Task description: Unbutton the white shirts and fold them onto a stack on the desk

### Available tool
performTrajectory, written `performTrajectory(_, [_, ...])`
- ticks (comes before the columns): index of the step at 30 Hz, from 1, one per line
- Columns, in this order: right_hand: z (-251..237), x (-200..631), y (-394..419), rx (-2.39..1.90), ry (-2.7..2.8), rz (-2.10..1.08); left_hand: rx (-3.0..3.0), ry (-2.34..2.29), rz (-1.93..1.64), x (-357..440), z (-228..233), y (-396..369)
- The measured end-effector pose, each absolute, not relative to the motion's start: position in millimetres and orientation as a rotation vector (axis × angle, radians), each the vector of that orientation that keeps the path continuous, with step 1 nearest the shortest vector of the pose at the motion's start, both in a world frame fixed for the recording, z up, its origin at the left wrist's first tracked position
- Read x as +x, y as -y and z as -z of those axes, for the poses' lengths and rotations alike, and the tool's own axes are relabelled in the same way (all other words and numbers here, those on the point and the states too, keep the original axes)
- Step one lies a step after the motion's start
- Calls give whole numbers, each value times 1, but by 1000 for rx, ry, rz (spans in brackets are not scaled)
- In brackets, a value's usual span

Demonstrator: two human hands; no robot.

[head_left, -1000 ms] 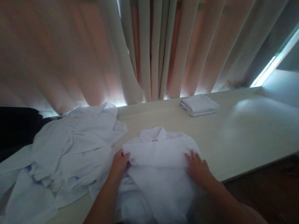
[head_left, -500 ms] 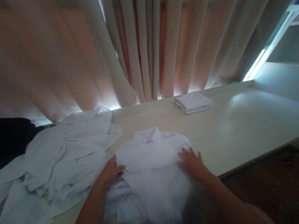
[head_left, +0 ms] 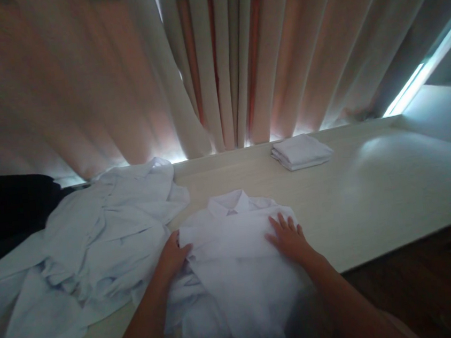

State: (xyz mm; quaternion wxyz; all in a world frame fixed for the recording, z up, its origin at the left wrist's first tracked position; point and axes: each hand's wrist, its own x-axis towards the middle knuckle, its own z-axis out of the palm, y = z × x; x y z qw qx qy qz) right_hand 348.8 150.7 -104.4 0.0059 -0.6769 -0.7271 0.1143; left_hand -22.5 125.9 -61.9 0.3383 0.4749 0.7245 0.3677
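A white collared shirt (head_left: 233,243) lies in front of me on the table, its collar toward the curtain and its lower part hanging over the near edge. My left hand (head_left: 176,253) grips the shirt's left side, thumb on top and the other fingers mostly hidden at the edge. On the right side of the shirt, my right hand (head_left: 289,237) rests flat with its fingers spread. A loose heap of white shirts (head_left: 106,230) lies left of my left hand.
A folded white garment (head_left: 302,151) sits at the back of the pale table (head_left: 373,191). Beige curtains (head_left: 223,67) hang behind it. Something black (head_left: 12,207) is at the far left. At the right stands a white panel (head_left: 445,113), with dark floor (head_left: 415,283) below the table edge.
My right hand has settled flat on the shirt, its fingers more spread and sharper. My left hand keeps its place at the shirt's edge. The whole view has shifted slightly.
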Motion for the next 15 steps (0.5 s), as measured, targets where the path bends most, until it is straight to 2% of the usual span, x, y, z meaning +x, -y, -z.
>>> performTrajectory(4, [89,353,-166,-2112,2048,-237,1209,-1754,-982,-13,48,-122])
performTrajectory(8, [76,360,-191,-1853,2164,-193,1002,-1523,-1186,-1,26,-117])
performTrajectory(15, [62,400,-247,-1483,2520,-609,742,-1259,-1404,15,8,-112])
